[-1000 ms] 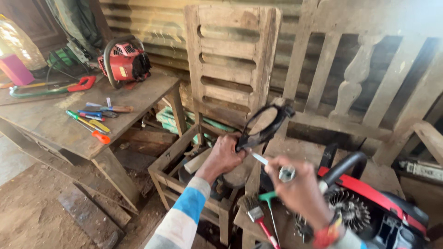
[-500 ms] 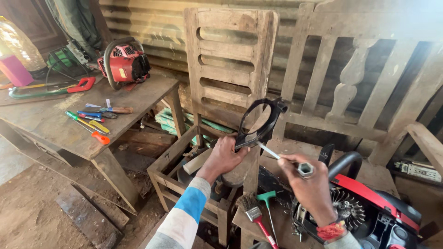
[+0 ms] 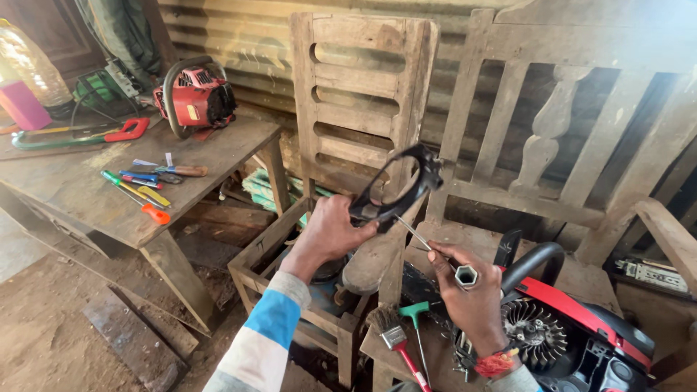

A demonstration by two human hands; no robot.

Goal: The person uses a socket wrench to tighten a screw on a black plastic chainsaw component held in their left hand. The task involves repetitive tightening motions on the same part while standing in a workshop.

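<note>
Wooden chair back (image 3: 361, 87) upright at centre, against corrugated wall. Wooden surface (image 3: 210, 163) at left, carrying red engine unit (image 3: 194, 98) and screwdrivers (image 3: 141, 190). Red-and-black chainsaw body (image 3: 573, 330) at lower right, cooling fins exposed. Black chainsaw handle frame (image 3: 398, 187) raised before chair, left hand (image 3: 328, 234) clamped on its lower end. Right hand (image 3: 472, 301) closed on metal socket wrench (image 3: 443, 258), shaft tip touching frame. Small brush (image 3: 392, 337) and green T-handle key (image 3: 416, 312) lying beneath hands.
</note>
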